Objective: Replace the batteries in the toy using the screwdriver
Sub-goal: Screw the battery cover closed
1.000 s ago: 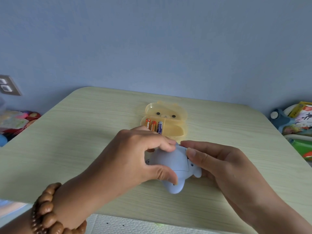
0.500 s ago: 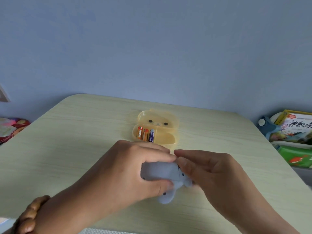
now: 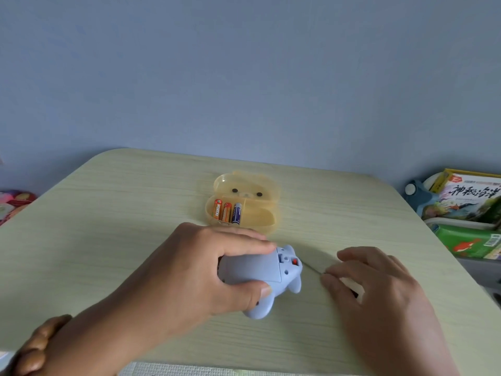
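Observation:
A light blue plastic toy [image 3: 254,267] lies on its back on the pale wooden table [image 3: 108,213], its battery cover facing up and a small red part showing near its head. My left hand [image 3: 195,267] grips the toy's body from the left, thumb in front and fingers behind. My right hand [image 3: 379,294] rests on the table to the toy's right, its fingers closed over the pale handle of a small screwdriver [image 3: 314,268]. The thin shaft points toward the toy and stops short of it. Most of the handle is hidden.
An open yellow bear-shaped case [image 3: 260,213] sits behind the toy with three batteries [image 3: 227,211] in its left compartment. Books [image 3: 471,196] and a green box [image 3: 469,240] are stacked off the table's right edge. Colourful items [image 3: 13,202] lie at the far left.
My right hand has left the toy and moved right onto the screwdriver on the table. The left hand keeps hold of the toy, whose cover end is now uncovered.

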Motion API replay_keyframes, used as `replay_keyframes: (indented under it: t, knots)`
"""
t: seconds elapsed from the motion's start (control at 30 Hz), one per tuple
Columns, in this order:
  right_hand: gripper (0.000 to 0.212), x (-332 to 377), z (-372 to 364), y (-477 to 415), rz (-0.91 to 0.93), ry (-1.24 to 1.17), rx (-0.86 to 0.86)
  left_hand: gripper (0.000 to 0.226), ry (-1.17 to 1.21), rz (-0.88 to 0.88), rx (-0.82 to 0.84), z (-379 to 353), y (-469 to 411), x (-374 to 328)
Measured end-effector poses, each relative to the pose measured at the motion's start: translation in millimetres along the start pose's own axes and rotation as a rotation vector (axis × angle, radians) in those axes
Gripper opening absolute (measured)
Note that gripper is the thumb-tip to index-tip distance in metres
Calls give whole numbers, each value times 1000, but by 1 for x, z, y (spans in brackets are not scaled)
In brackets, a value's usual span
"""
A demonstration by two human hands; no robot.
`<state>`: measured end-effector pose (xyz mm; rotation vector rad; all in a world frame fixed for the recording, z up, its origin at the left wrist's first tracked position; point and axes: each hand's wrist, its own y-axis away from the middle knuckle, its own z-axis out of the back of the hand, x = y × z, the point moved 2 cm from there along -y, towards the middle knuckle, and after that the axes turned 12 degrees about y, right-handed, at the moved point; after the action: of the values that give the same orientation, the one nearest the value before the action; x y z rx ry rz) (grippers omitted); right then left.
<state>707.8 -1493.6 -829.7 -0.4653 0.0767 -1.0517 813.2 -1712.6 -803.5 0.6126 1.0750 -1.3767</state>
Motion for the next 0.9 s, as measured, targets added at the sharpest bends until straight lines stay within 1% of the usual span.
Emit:
replay_keyframes:
  t: [0.07,0.17,0.27,0.33,0.4,0.43,0.5,0.6,0.67,0.77,0.9]
  knots:
    - [17,0,6,-4,21,-60,-15,54,1,4,2,0,1,-2]
    - [11,1,34,-12,19,-247,-54,53,-5,1,-1,1,2,-7]
    - [11,11,66,-20,173,-364,-87,53,-52,-25,4,-1,2,-10]
    - [9,18,76,-22,264,-342,-97,54,-55,-17,-16,-1,2,-10]
    - [3,23,78,-22,310,-278,-115,54,-52,-11,-17,-1,2,-11]
    - [3,25,77,-21,314,-267,-116,54,-55,-10,-14,-1,2,-12]
    - [9,26,73,-20,302,-288,-121,54,-66,-13,-10,-2,3,-15]
    - [4,27,68,-19,304,-304,-132,55,-85,-27,-9,-2,4,-15]
    - [5,28,69,-19,304,-316,-131,56,-100,-37,-12,-2,4,-15]
    - [15,30,69,-20,316,-306,-91,58,-116,-54,-11,-3,4,-18]
    - [15,30,74,-23,344,-246,-43,55,-145,-69,-6,-5,3,-19]
